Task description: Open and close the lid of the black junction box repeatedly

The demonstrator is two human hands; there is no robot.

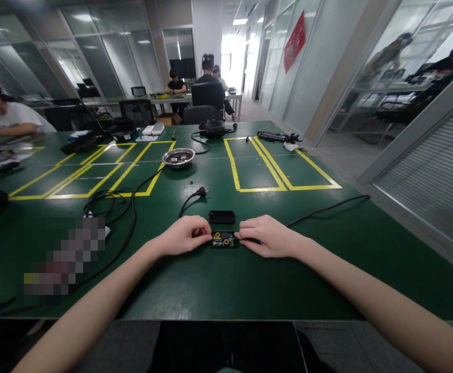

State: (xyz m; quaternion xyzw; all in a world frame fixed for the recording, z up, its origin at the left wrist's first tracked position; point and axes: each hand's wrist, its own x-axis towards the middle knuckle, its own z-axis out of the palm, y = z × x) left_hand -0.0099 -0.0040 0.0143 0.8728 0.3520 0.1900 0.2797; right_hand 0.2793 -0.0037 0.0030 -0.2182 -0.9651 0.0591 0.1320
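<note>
A small black case half with a circuit board [224,240] in it lies on the green table, its copper coils facing up. My left hand [185,235] pinches its left end, thumb and fingers closed together. At the right end, my right hand [267,237] has its fingertips closed at the board's edge, where a black cord comes in. Just beyond the board sits the other black case half [222,216], hollow side up. A black power plug [201,192] on its cord lies behind my left hand.
The green table [226,295] bears yellow tape outlines. A metal bowl [178,157] with small parts stands beyond the plug. Looped cables [112,202] and a blurred-out object are at left; a black tool [279,137] is far right. Other people sit farther off.
</note>
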